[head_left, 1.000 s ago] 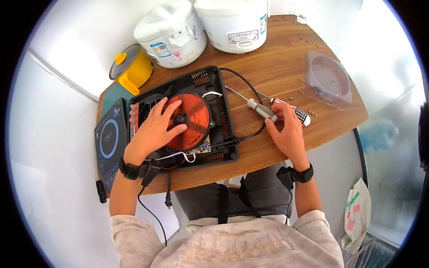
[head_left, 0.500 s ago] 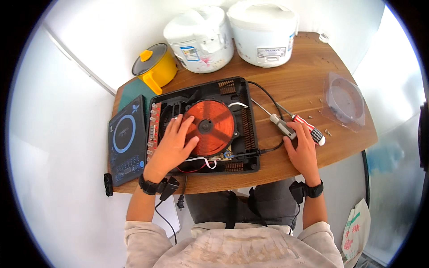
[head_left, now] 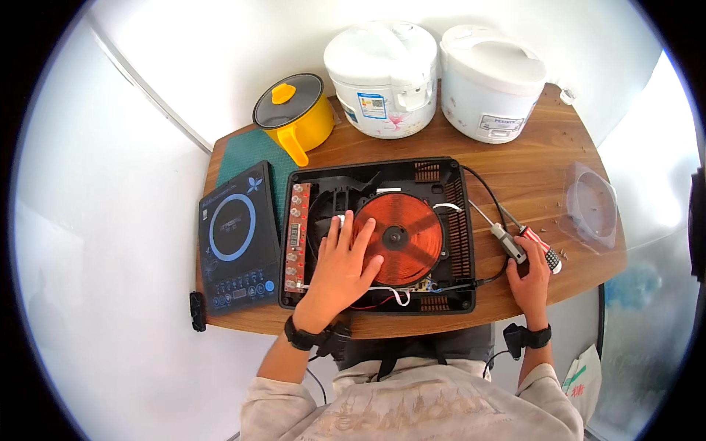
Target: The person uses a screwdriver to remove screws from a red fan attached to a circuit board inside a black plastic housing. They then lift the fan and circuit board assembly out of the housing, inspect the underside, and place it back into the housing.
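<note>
An opened induction cooker's black base (head_left: pixel 456 176) holds an orange copper coil (head_left: pixel 404 224), wires and a red control board (head_left: pixel 297 220) at its left. My left hand (head_left: pixel 338 268) lies open with spread fingers over the left side of the coil. My right hand (head_left: pixel 531 283) is at the base's right, thumb and fingers apart, fingertips at the handles of a grey-handled screwdriver (head_left: pixel 507 242) and a red, white and black-handled one (head_left: pixel 550 257). The black cooker top (head_left: pixel 239 217) lies on the left, with a blue ring and controls on it.
Two white rice cookers (head_left: pixel 379 81) (head_left: pixel 493 88) and a yellow pot (head_left: pixel 309 125) stand at the back of the wooden table (head_left: pixel 382 151). A green mat (head_left: pixel 272 154) lies under the left side. A clear plastic tray (head_left: pixel 588 206) and small screws (head_left: pixel 562 253) are at the right.
The view has shifted, so the table and everything on it appear further right and somewhat lower. Both hands stay at the coil and screwdrivers, with only slight finger movement.
</note>
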A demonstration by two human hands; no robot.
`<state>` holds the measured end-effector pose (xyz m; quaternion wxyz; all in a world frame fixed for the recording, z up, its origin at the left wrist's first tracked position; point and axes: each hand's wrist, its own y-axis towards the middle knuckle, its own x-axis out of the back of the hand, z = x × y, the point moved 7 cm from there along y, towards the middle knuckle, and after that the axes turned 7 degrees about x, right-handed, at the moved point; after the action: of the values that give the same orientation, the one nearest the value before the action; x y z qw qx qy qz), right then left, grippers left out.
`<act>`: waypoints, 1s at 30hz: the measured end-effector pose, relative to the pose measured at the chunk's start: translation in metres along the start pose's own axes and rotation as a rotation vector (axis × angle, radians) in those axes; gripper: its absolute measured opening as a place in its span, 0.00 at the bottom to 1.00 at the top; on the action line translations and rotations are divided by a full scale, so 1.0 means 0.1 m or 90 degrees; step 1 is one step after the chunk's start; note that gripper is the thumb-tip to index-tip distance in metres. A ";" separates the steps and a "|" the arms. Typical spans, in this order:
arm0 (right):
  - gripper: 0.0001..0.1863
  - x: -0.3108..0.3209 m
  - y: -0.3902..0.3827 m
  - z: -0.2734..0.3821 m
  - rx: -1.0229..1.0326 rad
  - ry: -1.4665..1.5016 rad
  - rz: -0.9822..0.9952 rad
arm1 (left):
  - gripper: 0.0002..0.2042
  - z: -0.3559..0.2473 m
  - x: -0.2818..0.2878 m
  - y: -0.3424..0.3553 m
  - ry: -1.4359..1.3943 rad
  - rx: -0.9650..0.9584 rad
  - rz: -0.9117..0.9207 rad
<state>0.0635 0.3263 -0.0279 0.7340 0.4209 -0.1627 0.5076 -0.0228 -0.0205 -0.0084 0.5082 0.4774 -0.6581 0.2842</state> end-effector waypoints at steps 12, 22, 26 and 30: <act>0.21 -0.02 0.06 -0.03 -0.003 0.012 -0.012 | 0.32 0.04 0.01 -0.02 0.015 0.049 0.038; 0.17 0.47 0.40 0.12 -0.015 0.182 -0.120 | 0.29 -0.48 0.22 -0.20 -0.059 0.024 0.086; 0.13 0.73 0.72 0.37 0.066 0.352 -0.194 | 0.34 -0.96 0.18 -0.33 -0.123 -0.110 0.144; 0.16 0.83 1.26 0.76 0.127 0.374 -0.166 | 0.39 -1.09 0.00 -0.34 -0.042 -0.102 0.126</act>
<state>0.0027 0.3335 0.1300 0.7634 0.3436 0.1618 0.5224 0.0519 0.0605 0.0227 0.4924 0.3769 -0.7390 0.2634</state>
